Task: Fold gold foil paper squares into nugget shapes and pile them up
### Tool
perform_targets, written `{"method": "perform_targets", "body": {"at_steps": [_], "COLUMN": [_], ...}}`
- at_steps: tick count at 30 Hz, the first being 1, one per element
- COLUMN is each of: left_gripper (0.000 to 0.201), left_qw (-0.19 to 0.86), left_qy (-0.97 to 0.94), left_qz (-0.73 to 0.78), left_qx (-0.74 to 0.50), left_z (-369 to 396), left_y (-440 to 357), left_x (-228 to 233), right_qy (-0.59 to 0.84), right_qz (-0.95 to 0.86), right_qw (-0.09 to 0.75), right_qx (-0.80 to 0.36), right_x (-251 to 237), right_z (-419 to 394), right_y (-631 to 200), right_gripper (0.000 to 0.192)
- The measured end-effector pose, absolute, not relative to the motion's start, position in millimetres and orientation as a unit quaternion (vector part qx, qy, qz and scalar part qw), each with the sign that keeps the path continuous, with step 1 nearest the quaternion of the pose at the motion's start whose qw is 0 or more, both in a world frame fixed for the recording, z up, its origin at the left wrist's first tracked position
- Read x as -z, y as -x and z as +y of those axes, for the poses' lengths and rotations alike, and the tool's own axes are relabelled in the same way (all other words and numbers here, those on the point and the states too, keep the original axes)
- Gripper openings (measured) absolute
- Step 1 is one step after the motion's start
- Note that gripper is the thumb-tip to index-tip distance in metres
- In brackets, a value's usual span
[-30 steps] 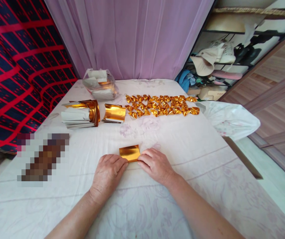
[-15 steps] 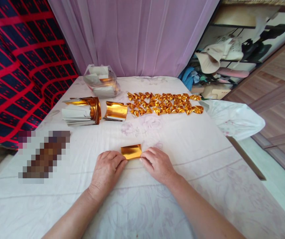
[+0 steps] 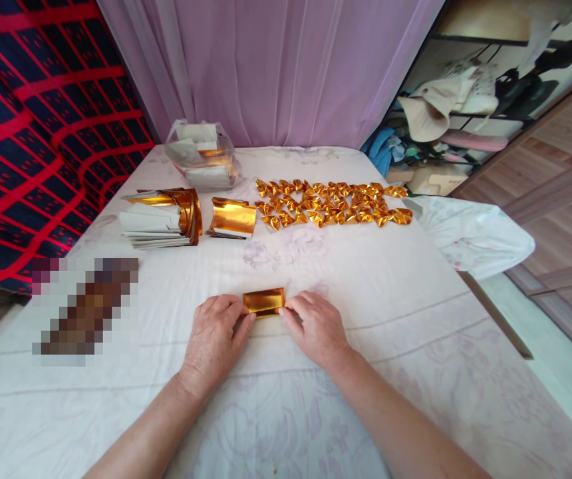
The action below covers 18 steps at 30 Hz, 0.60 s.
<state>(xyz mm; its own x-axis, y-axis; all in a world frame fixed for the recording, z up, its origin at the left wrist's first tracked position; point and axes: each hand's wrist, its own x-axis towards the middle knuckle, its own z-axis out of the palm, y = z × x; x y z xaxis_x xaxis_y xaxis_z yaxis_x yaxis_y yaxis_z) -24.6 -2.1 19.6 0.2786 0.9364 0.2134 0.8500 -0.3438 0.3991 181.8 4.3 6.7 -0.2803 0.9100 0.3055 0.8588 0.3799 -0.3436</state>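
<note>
Just below frame centre, the small folded gold foil paper (image 3: 264, 301) lies long axis left-right, its ends pinched between the left hand (image 3: 215, 336) and right hand (image 3: 316, 328) on the white floral cloth (image 3: 286, 406)

The gold foil sheet (image 3: 264, 301) now shows as a narrower strip than a second ago. Both hands have closed in on its ends, the left hand (image 3: 215, 334) and right hand (image 3: 314, 326) pinching it.
</note>
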Motion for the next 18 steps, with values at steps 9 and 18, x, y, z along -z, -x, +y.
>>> {"method": "perform_targets", "body": {"at_steps": [9, 18], "left_gripper": [0.021, 0.02], "left_qw": [0.092, 0.087], "left_qy": [-0.782, -0.782], "left_qz": [0.577, 0.581], "left_qx": [-0.217, -0.208], "left_z": [0.5, 0.5], "left_y": [22.7, 22.3], "left_x": [-17.7, -17.0], "right_qy": [0.58, 0.596], "right_qz": [-0.781, -0.77], "right_qw": [0.226, 0.227], "right_qx": [-0.047, -0.037], "right_x": [-6.9, -4.7], "right_z": [5.2, 6.7], "right_y": [-177.5, -175.5], "right_gripper": [0.018, 0.018]}}
